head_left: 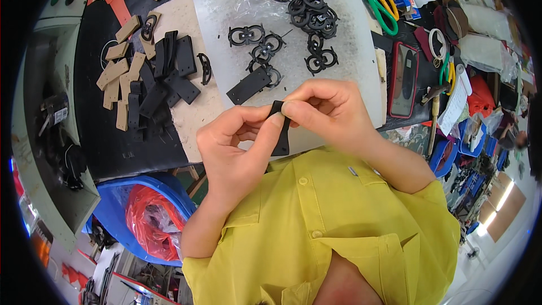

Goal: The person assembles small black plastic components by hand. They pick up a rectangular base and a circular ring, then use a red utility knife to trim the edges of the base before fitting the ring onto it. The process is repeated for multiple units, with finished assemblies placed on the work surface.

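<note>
By the white board (358,62), flat black strip (281,146), upper end pinched by left hand (234,146) and right hand (333,114), fingers curled.

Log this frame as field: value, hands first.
left hand: pinching a black strip
right hand: pinching the same strip near its upper end
white sheet: black ring-shaped parts, mostly in clusters; a black rectangular piece at near left
left of sheet: loose tan pieces and black pieces
right of sheet: red-edged, phone-like device
lower left: blue bin holding a red plastic bag
</note>
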Demonstrator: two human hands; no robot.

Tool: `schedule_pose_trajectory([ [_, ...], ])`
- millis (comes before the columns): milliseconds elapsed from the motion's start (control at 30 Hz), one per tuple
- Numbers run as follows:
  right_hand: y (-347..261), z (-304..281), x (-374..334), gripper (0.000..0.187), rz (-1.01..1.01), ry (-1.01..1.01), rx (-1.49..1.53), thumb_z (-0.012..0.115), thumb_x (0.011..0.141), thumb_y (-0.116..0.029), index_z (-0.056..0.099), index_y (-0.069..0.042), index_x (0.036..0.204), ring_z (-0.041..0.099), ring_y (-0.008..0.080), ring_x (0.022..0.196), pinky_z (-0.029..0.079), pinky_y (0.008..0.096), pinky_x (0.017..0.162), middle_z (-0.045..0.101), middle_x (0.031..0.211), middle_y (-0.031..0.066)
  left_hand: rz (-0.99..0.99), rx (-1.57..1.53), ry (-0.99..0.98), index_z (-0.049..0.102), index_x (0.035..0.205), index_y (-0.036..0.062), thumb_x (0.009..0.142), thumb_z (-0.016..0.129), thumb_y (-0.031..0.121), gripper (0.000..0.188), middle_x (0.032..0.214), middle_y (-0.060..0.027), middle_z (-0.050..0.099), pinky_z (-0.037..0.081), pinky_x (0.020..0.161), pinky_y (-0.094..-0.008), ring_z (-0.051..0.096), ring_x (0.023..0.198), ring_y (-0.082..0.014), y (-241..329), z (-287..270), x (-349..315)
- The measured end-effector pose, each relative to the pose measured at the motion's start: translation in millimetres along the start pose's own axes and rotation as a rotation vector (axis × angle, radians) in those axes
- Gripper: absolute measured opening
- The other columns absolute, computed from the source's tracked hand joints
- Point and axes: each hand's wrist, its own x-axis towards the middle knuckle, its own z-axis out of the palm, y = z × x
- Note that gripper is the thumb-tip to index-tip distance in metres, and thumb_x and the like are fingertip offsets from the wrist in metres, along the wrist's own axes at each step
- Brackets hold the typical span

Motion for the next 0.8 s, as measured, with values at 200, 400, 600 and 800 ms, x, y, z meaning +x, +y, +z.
schedule_pose_trajectory([
  [200, 1.5, -0.1, 3.2, 0.014, 0.028, 0.037, 0.023, 0.062, 0.085, -0.012, 0.061, 0.002, 0.081, 0.057, 0.0046, 0.070, 0.047, 0.0206, 0.063, 0.062, 0.074, 0.0012, 0.027, 0.035, 0.060, 0.065, 0.085, -0.0070, 0.077, 0.066, -0.002, 0.009, 0.074, -0.0076, 0.065, 0.050, 0.059, -0.0203, 0.061, 0.065, -0.0081, -1.7, 7.7, 3.1],
  [400, -2.7, -4.2, 8.5, 0.016, 0.097, -0.042, 0.063, 0.062, 0.086, -0.013, 0.062, 0.002, 0.083, 0.057, 0.0049, 0.070, 0.048, 0.0214, 0.064, 0.064, 0.076, 0.0015, 0.023, 0.072, 0.064, 0.065, 0.087, -0.0066, 0.078, 0.066, -0.001, 0.010, 0.074, -0.0071, 0.065, 0.049, 0.059, -0.0194, 0.061, 0.066, -0.0076, -3.3, 8.8, 5.0],
  [600, 0.1, 2.4, 7.4, 0.012, -0.082, 0.036, -0.233, 0.064, 0.082, -0.010, 0.063, 0.001, 0.082, 0.059, 0.0099, 0.064, 0.048, 0.0247, 0.060, 0.063, 0.072, 0.0066, -0.093, -0.040, -0.016, 0.065, 0.088, -0.0052, 0.078, 0.068, 0.001, 0.012, 0.077, -0.0046, 0.064, 0.047, 0.063, -0.0196, 0.059, 0.069, -0.0068, -5.3, -3.4, 6.2],
  [800, -3.7, -3.1, 12.9, 0.014, -0.177, 0.054, -0.122, 0.067, 0.080, -0.012, 0.065, -0.001, 0.087, 0.063, 0.0133, 0.073, 0.049, 0.0267, 0.066, 0.065, 0.078, 0.0071, -0.151, -0.056, -0.055, 0.055, 0.104, -0.0041, 0.073, 0.071, -0.003, 0.035, 0.096, -0.0073, 0.060, 0.048, 0.072, -0.0226, 0.057, 0.084, -0.0114, -2.4, 3.4, 16.1],
])
